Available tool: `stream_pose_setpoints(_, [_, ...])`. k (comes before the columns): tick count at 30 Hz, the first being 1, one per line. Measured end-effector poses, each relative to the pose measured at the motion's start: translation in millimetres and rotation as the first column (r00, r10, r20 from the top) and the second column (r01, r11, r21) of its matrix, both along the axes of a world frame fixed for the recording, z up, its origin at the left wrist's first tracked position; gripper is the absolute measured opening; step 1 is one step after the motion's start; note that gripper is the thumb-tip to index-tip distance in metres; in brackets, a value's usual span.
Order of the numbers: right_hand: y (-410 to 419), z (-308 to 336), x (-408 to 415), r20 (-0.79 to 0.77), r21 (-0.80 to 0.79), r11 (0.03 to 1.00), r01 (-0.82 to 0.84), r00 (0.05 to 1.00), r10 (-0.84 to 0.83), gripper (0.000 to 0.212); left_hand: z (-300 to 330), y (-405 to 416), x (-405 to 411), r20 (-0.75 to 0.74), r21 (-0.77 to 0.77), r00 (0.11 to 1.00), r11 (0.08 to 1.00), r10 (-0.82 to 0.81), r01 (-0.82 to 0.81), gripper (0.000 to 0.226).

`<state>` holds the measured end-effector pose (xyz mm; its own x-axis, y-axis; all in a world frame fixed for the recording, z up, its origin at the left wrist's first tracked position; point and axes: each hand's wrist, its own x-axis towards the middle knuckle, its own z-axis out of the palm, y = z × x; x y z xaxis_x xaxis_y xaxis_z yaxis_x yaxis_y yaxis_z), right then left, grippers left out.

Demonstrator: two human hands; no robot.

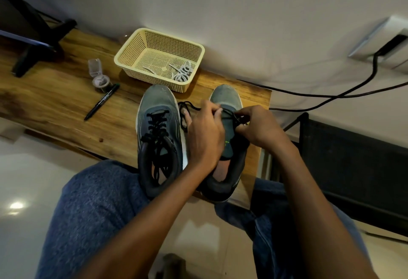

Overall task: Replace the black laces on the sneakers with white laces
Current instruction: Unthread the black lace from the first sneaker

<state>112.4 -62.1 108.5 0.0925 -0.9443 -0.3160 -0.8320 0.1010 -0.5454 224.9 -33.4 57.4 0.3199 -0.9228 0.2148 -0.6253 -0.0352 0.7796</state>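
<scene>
Two grey sneakers stand side by side on the wooden table (pixel 55 102), toes pointing away from me. The left sneaker (pixel 157 124) is fully laced with a black lace. Over the right sneaker (pixel 226 97), my left hand (pixel 206 137) and my right hand (pixel 258 126) each pinch its black lace (pixel 187 106), which hangs loose in loops between the two shoes. The eyelets of the right sneaker are hidden by my hands. White laces (pixel 182 73) lie coiled in a yellow mesh basket (pixel 132 51) behind the shoes.
A black marker (pixel 101 102) and a small clear open container (pixel 99 77) lie left of the basket. A black monitor stand (pixel 37 42) occupies the far left. Black cables (pixel 331 95) run along the wall to a socket on the right. My knees sit under the table edge.
</scene>
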Motion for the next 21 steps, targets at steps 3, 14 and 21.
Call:
stream_pose_setpoints(3, [-0.6, -4.1, -0.4, 0.01, -0.007, 0.999, 0.042, 0.999, -0.042, 0.045, 1.0, -4.3, -1.3, -0.373, -0.013, 0.91, 0.98, 0.18, -0.199, 0.009])
stream_pose_setpoints(14, [2.6, -4.2, 3.8, -0.02, -0.067, 0.998, -0.001, 1.0, 0.0, 0.046, 4.8, 0.5, 2.8, 0.439, 0.122, 0.885, 0.986, -0.153, 0.11, 0.02])
stream_pose_setpoints(21, [5.3, -0.9, 1.9, 0.001, -0.066, 0.997, -0.048, 0.999, 0.048, 0.043, 6.7, 1.2, 4.6, 0.518, 0.098, 0.84, 0.987, -0.162, 0.13, 0.016])
